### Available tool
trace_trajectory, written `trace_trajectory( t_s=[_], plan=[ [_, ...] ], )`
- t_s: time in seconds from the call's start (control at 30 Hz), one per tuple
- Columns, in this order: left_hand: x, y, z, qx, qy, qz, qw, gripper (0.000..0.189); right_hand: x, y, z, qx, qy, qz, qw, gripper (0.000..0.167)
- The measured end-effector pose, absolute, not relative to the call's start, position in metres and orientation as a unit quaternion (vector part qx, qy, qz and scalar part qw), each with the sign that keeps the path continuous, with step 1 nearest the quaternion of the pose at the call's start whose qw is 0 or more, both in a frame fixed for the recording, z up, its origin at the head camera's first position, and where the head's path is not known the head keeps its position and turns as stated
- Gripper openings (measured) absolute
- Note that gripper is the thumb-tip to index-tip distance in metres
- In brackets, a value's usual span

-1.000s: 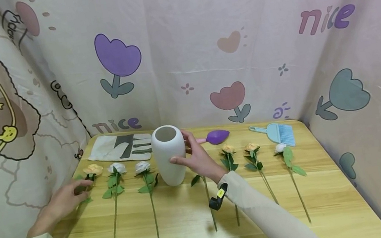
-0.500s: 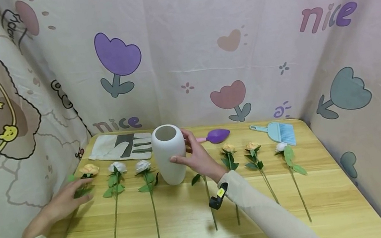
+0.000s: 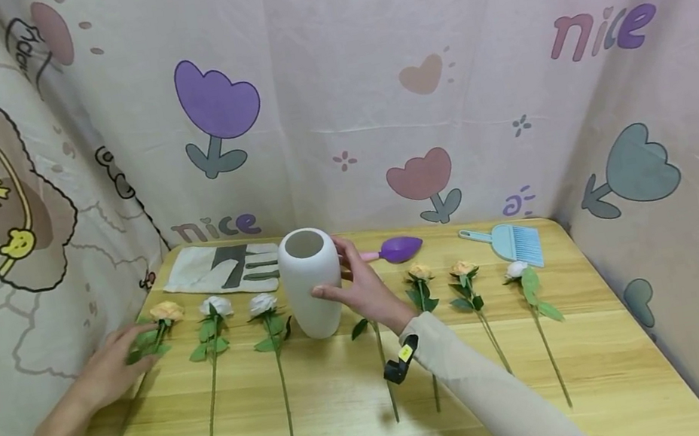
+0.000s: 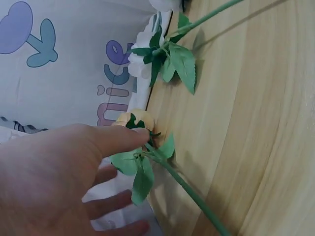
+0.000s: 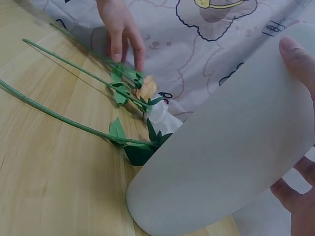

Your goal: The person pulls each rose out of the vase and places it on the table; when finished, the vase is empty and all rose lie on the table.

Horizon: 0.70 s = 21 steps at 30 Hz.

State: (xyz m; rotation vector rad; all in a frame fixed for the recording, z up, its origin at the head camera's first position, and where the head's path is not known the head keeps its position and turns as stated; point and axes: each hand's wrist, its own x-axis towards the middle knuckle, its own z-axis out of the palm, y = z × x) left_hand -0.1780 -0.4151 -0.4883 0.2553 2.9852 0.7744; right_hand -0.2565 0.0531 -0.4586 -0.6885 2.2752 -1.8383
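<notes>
In the head view a white vase (image 3: 313,292) stands upright on the wooden table. My right hand (image 3: 370,292) grips its right side, thumb across the front and fingers round the back. At the far left lies a yellow rose (image 3: 167,312) with a long green stem. Over its leaves is my left hand (image 3: 111,368), fingers loosely spread and not closed round the stem. The left wrist view has the thumb (image 4: 120,140) right by the stem just below the yellow bloom; whether it touches cannot be told. Two white roses (image 3: 216,307) lie between this hand and the vase.
Right of the vase lie two more yellow roses (image 3: 463,268), a white rose (image 3: 516,270), and a stem (image 3: 386,376) whose bloom my right hand hides. Along the back are white-grey gloves (image 3: 193,272), a purple shovel (image 3: 399,249) and a blue dustpan with brush (image 3: 522,245). Printed curtains enclose the table.
My left hand has drawn back a little to the left and its fingers have spread from a curl near the rose. That rose has shifted slightly. The right hand and vase stay put.
</notes>
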Motion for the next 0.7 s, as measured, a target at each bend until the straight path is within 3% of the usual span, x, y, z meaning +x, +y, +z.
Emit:
trace_trajectory(
  t_s=[0.17, 0.47, 0.7],
  plan=[
    [-0.184, -0.404, -0.485, 0.091, 0.964, 0.248, -0.030, 0.055, -0.256, 0.055, -0.456, -0.219, 0.756, -0.612, 0.077, 0.096],
    [-0.205, -0.369, -0.469, 0.091, 0.962, 0.244, -0.082, 0.055, -0.268, 0.092, -0.449, -0.239, 0.771, -0.590, -0.001, 0.058],
    [-0.221, -0.343, -0.448, 0.077, 0.968, 0.221, -0.095, 0.062, -0.275, 0.160, -0.442, -0.177, 0.848, -0.497, -0.054, 0.061]
  ],
)
